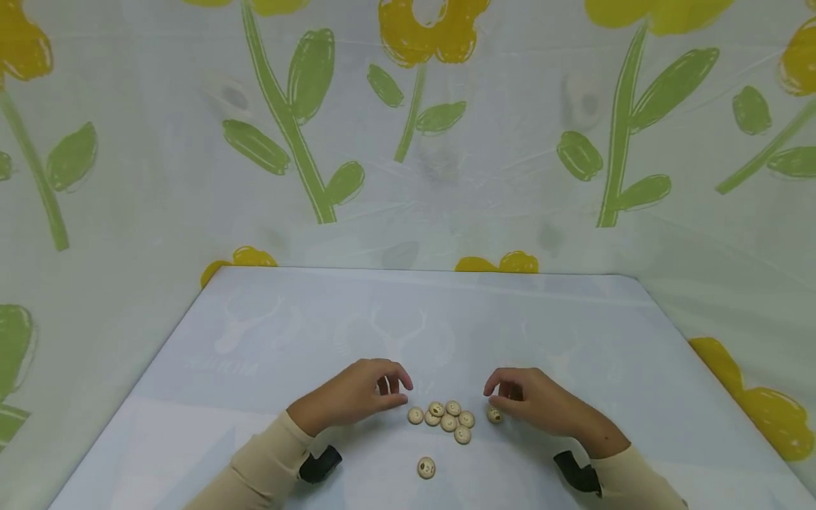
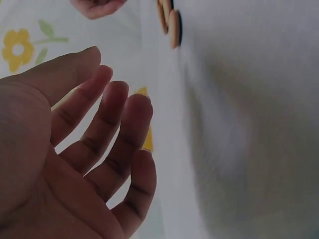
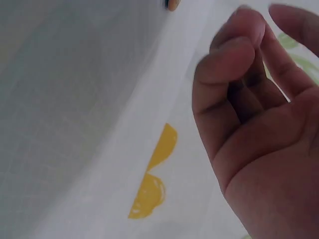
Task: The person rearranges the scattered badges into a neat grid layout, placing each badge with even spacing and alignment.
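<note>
Seven pale round buttons lie bunched at the lower centre of the frame on the whitish worktop; two seem to overlap — the upper one presumably propped on its neighbour; a lone button sits apart, nearer the bottom edge; another button lies right of the bunch, just under the right hand, though contact cannot be told; that hand's fingers curl inward, a narrow gap left to the thumb, nothing seen in them; the left hand, upper left of the bunch, has its fingers loosely bent and fairly wide, holding nothing; the hands flank the bunch — a stance judged to keep every button within reach and in view.
</note>
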{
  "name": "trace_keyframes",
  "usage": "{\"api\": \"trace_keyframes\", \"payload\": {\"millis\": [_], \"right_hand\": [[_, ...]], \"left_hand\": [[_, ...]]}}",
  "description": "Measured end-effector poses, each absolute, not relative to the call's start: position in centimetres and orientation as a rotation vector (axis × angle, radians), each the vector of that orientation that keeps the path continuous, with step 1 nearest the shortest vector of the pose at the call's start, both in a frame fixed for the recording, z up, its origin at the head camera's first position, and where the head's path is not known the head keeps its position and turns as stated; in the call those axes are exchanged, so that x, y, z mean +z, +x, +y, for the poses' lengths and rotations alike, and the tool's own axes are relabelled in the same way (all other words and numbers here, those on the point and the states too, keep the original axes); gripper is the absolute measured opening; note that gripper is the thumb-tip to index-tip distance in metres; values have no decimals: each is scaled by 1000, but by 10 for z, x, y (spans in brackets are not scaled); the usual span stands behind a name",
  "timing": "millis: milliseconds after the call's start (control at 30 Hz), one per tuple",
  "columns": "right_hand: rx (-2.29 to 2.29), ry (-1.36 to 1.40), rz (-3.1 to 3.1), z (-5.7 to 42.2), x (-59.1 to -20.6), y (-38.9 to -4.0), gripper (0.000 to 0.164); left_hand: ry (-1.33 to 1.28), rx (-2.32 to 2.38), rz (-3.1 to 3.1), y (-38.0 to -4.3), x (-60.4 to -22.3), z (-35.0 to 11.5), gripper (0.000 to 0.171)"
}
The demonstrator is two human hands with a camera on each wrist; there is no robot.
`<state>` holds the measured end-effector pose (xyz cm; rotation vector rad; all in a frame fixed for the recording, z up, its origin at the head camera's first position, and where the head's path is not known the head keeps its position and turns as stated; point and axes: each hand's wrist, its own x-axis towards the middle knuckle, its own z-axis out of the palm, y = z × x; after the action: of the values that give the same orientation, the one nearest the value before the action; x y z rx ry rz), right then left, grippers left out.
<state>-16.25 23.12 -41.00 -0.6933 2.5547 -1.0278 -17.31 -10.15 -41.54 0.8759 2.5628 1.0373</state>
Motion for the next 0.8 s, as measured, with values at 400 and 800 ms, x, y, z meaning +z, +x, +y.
{"api": "trace_keyframes", "payload": {"millis": [400, 800], "right_hand": [[-1006, -707, 2397, 246, -424, -166, 24], [-986, -730, 2428, 243, -430, -165, 24]], "left_hand": [[938, 1064, 2458, -167, -434, -92, 16], [890, 1059, 2462, -171, -443, -93, 22]]}}
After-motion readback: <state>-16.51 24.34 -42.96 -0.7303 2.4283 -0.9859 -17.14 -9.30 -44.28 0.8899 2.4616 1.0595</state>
